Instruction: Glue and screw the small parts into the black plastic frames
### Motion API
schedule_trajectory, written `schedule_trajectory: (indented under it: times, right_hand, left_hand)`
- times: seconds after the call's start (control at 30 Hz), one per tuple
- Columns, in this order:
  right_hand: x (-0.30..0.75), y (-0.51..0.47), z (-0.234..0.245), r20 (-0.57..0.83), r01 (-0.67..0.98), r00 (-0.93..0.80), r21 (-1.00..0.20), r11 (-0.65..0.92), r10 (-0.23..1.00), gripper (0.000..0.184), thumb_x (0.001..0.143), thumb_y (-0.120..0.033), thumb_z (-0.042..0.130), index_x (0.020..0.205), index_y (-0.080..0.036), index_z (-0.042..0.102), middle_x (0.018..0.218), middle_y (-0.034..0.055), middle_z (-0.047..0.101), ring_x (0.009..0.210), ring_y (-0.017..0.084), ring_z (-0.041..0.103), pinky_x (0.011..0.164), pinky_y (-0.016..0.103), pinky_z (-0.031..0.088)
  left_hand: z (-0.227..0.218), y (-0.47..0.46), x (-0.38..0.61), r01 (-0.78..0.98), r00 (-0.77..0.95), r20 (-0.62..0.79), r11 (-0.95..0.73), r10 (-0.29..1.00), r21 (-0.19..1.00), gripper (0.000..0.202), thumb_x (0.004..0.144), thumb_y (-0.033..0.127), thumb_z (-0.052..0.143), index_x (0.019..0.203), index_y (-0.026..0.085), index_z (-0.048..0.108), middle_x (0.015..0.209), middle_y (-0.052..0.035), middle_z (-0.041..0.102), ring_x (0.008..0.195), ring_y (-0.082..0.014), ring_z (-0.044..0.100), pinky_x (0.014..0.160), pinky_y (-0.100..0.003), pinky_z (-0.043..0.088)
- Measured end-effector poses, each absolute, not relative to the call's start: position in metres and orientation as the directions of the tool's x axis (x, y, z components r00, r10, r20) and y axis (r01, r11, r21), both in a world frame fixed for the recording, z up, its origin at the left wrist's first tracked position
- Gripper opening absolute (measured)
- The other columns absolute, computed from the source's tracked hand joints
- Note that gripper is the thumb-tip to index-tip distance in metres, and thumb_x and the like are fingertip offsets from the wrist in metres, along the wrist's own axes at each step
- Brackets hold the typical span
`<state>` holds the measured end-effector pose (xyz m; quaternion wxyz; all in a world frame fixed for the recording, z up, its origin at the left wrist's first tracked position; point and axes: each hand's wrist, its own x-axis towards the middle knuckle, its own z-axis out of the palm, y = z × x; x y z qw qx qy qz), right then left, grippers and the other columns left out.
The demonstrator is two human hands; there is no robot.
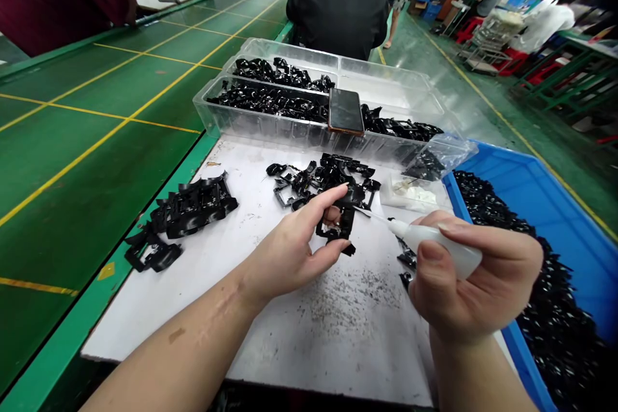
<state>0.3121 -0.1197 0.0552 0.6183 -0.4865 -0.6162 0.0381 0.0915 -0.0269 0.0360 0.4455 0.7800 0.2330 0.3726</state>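
Observation:
Between thumb and fingers, my left hand grips a black plastic part with a rectangular opening, held above the white tabletop. My right hand is wrapped round a small white squeeze bottle. The bottle is tilted, its thin tip pointing left at the upper right edge of the part; whether it touches I cannot tell. Just beyond my left hand lies a loose heap of similar black parts. A row of black parts sits on the left of the tabletop. Several more lie partly hidden behind the bottle.
Clear plastic trays with black parts stand at the back, a phone resting across them. On the right is a blue bin full of black pieces. A small clear box holds whitish material. A person in black sits ahead.

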Motion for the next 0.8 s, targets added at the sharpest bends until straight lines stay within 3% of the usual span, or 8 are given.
schedule_trajectory:
  times: [0.1, 0.23, 0.37, 0.53, 0.8]
  right_hand:
    - [0.3086, -0.1182, 0.0611, 0.760, 0.604, 0.217, -0.597, 0.528, 0.612, 0.026, 0.088, -0.015, 0.076, 0.111, -0.027, 0.072, 0.068, -0.0009, 0.060, 0.068, 0.025, 0.067, 0.054, 0.039, 0.050]
    - [0.3074, -0.1181, 0.0633, 0.757, 0.618, 0.209, -0.593, 0.516, 0.620, 0.025, 0.091, -0.017, 0.076, 0.112, -0.029, 0.072, 0.065, -0.0017, 0.058, 0.068, 0.026, 0.067, 0.055, 0.039, 0.051]
    - [0.3071, -0.1159, 0.0624, 0.783, 0.619, 0.196, -0.566, 0.544, 0.591, 0.030, 0.086, -0.011, 0.077, 0.111, -0.026, 0.073, 0.062, -0.0027, 0.055, 0.072, 0.027, 0.069, 0.059, 0.041, 0.053]
    - [0.3075, -0.1156, 0.0636, 0.784, 0.615, 0.180, -0.561, 0.554, 0.594, 0.033, 0.084, -0.008, 0.077, 0.112, -0.025, 0.074, 0.063, -0.0036, 0.057, 0.071, 0.026, 0.070, 0.065, 0.044, 0.056]
    - [0.3087, -0.1163, 0.0614, 0.794, 0.625, 0.184, -0.550, 0.554, 0.580, 0.034, 0.083, -0.010, 0.077, 0.113, -0.027, 0.074, 0.061, -0.0049, 0.055, 0.069, 0.026, 0.069, 0.066, 0.044, 0.057]
  left_hand:
    - [0.0369, -0.0269, 0.0915, 0.033, 0.611, 0.380, -0.502, 0.694, 0.864, 0.072, 0.098, 0.020, 0.073, 0.163, 0.032, 0.043, 0.125, -0.0066, 0.073, 0.115, -0.0251, 0.071, 0.088, -0.033, 0.068]
    - [0.0373, -0.0266, 0.0915, 0.038, 0.615, 0.390, -0.521, 0.685, 0.853, 0.072, 0.099, 0.019, 0.073, 0.163, 0.031, 0.042, 0.127, -0.0066, 0.074, 0.116, -0.0250, 0.072, 0.111, -0.045, 0.062]
    - [0.0358, -0.0260, 0.0916, 0.038, 0.617, 0.397, -0.529, 0.679, 0.848, 0.072, 0.099, 0.021, 0.072, 0.164, 0.030, 0.042, 0.128, -0.0077, 0.074, 0.116, -0.0252, 0.072, 0.110, -0.044, 0.063]
    - [0.0356, -0.0263, 0.0911, 0.046, 0.627, 0.377, -0.516, 0.682, 0.856, 0.074, 0.099, 0.021, 0.072, 0.164, 0.030, 0.040, 0.130, -0.0083, 0.073, 0.117, -0.0251, 0.071, 0.088, -0.032, 0.068]
    - [0.0371, -0.0267, 0.0910, 0.047, 0.627, 0.377, -0.516, 0.681, 0.855, 0.072, 0.099, 0.020, 0.072, 0.163, 0.029, 0.042, 0.129, -0.0078, 0.074, 0.119, -0.0256, 0.072, 0.107, -0.042, 0.064]
